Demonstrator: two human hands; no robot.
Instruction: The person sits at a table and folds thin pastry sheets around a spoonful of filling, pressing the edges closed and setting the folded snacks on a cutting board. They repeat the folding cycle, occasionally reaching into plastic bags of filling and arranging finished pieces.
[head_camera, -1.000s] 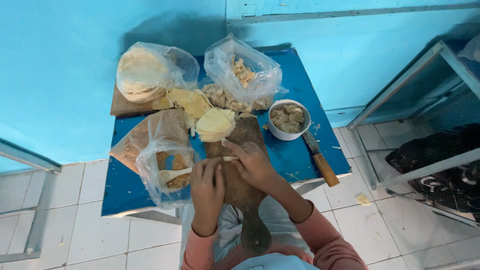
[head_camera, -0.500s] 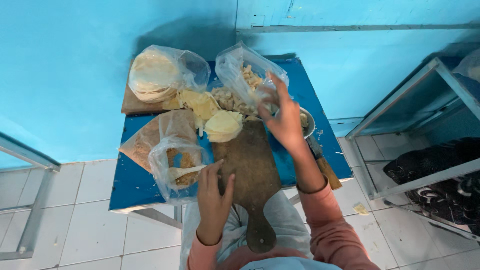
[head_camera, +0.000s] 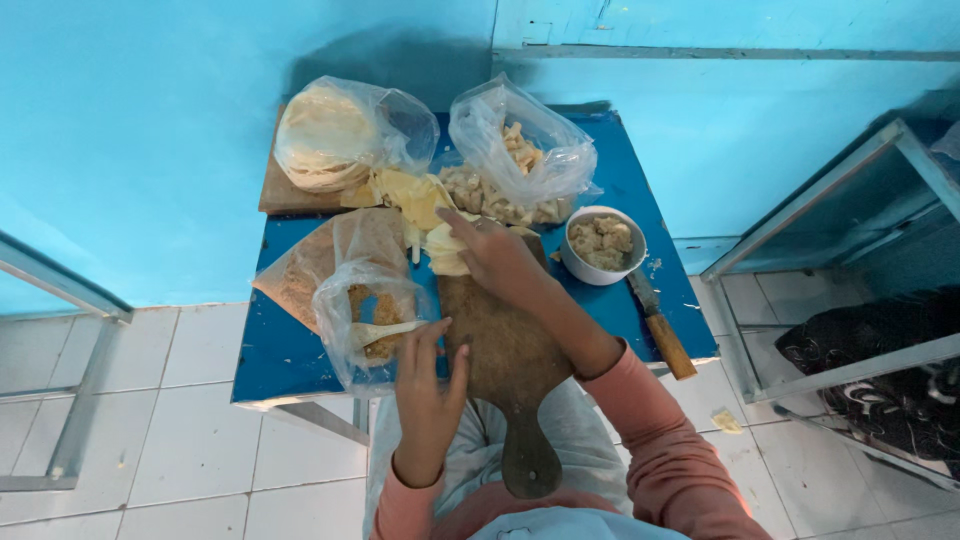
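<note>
Two bare hands at a dark wooden paddle-shaped cutting board (head_camera: 510, 350) on a small blue table (head_camera: 270, 350)

Right hand (head_camera: 495, 258): fingers loosely spread, resting on the stack of pale round dough discs (head_camera: 445, 250) at the board's far end; whether it pinches a disc cannot be told. Left hand (head_camera: 428, 375): fingers extended and flat at the board's left edge, gripping nothing, just beside the clear plastic bag of brown crumbs (head_camera: 365, 305) with a pale spoon inside. Behind: clear bag of stacked flatbreads (head_camera: 330, 135) on a second wooden board; clear bag of pale cut pieces (head_camera: 520, 150); white round bowl of lumpy beige filling (head_camera: 600, 245) right of the board; wooden-handled knife (head_camera: 660, 325) near the table's right edge
</note>
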